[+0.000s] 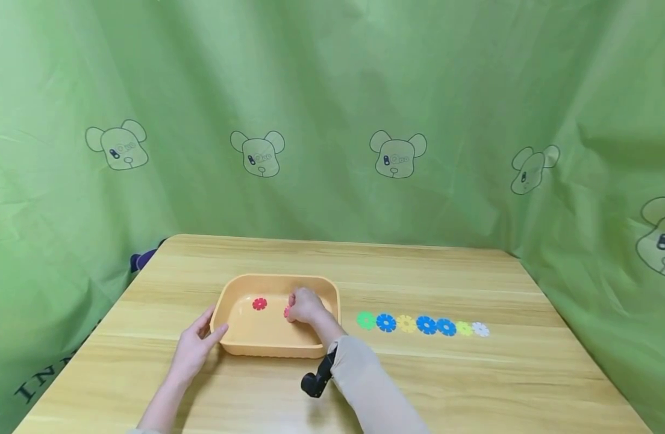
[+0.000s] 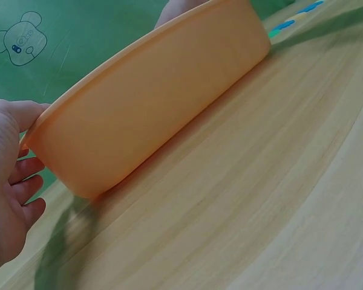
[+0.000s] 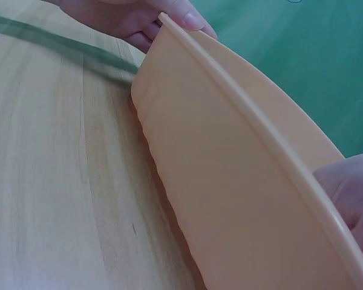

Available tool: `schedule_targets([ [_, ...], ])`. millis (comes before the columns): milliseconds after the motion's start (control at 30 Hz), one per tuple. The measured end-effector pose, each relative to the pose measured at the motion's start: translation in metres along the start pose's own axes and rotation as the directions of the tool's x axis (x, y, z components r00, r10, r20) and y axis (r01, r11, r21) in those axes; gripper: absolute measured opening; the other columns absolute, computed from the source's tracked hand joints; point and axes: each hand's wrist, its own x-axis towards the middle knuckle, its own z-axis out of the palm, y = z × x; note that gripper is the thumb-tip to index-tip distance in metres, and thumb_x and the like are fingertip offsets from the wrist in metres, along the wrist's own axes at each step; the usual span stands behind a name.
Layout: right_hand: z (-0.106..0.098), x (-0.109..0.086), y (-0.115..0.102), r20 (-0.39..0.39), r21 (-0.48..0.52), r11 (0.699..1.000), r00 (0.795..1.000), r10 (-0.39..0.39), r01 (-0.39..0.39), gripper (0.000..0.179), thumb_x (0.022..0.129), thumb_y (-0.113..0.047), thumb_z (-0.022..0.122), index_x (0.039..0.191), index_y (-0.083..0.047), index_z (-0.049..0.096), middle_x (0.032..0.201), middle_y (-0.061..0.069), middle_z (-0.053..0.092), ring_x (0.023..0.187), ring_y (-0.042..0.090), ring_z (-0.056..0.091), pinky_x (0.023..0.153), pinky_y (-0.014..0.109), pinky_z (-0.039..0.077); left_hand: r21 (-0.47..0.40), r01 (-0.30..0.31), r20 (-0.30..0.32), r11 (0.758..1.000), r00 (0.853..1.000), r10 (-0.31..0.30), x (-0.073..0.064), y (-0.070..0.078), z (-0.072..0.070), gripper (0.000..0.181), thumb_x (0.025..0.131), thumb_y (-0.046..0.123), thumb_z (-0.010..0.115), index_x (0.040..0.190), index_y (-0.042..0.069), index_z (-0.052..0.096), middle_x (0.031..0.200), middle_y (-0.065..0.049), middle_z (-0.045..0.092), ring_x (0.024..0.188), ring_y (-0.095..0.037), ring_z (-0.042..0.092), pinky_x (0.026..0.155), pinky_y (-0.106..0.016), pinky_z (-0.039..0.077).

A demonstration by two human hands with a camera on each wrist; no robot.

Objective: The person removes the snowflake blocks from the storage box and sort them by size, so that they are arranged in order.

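A shallow orange plastic basin [image 1: 251, 330] stands on the table. My left hand [image 1: 194, 348] grips its left end, the thumb over the rim and the other fingers outside against the wall. My right hand [image 1: 308, 307] reaches down inside the basin and pinches a pink flower-shaped disc [image 1: 287, 312], partly hidden by the fingers. A red flower-shaped disc [image 1: 259, 304] lies on the basin floor to the left of it. In the right wrist view the basin's wall [image 3: 187, 145] hides most of the right hand [image 3: 354, 199].
Right of the basin, several flower-shaped discs lie in a row on the wooden table [image 1: 473, 386], from a green disc [image 1: 366, 320] past a blue disc [image 1: 386, 323] to a white disc [image 1: 480, 330]. A green curtain [image 1: 332, 199] hangs behind the table and at its sides.
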Motion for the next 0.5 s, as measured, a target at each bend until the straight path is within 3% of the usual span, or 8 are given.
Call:
schedule_targets([
  [167, -0.002, 0.0, 0.002, -0.015, -0.04, 0.997, 0.998, -0.069, 0.068, 0.023, 0.064, 0.002, 0.075, 0.075, -0.008, 0.057, 0.074, 0.002, 0.054, 0.068, 0.017, 0.045, 0.056, 0.023, 0.036, -0.017, 0.005, -0.001, 1.0, 1.0, -0.005, 0.0, 0.0, 0.0, 0.066, 0.09, 0.015, 0.061, 0.142, -0.007, 0.026, 0.147, -0.023, 0.024, 0.134, -0.037, 0.026, 0.109, -0.038, 0.025],
  [333, -0.004, -0.002, 0.005, 0.007, 0.126, 0.991, 0.999, -0.046, 0.045, 0.016, 0.068, 0.011, 0.066, 0.075, -0.002, 0.062, 0.067, 0.006, 0.059, 0.052, 0.012, 0.051, 0.045, 0.017, 0.044, -0.023, 0.008, 0.0, 1.0, 1.0, -0.008, -0.001, 0.001, 0.001, 0.066, 0.09, 0.016, 0.061, 0.142, -0.006, 0.026, 0.148, -0.022, 0.024, 0.134, -0.037, 0.025, 0.109, -0.038, 0.025],
  [400, -0.007, -0.004, 0.006, 0.017, 0.211, 0.977, 0.999, -0.033, 0.028, 0.017, 0.069, 0.016, 0.061, 0.077, 0.002, 0.062, 0.061, 0.011, 0.059, 0.044, 0.013, 0.052, 0.039, 0.02, 0.048, -0.019, 0.009, 0.001, 1.0, 1.0, -0.009, -0.002, 0.002, 0.001, 0.066, 0.091, 0.016, 0.06, 0.142, -0.006, 0.026, 0.148, -0.022, 0.024, 0.134, -0.037, 0.025, 0.109, -0.039, 0.025],
  [500, -0.012, -0.006, 0.008, 0.031, 0.275, 0.961, 0.999, -0.011, 0.002, 0.017, 0.071, 0.017, 0.06, 0.082, 0.004, 0.064, 0.06, 0.013, 0.061, 0.043, 0.014, 0.053, 0.042, 0.025, 0.052, -0.007, 0.011, 0.002, 1.0, 1.0, -0.011, -0.003, 0.003, 0.0, 0.066, 0.091, 0.017, 0.06, 0.142, -0.006, 0.025, 0.148, -0.023, 0.023, 0.134, -0.038, 0.024, 0.109, -0.04, 0.024],
])
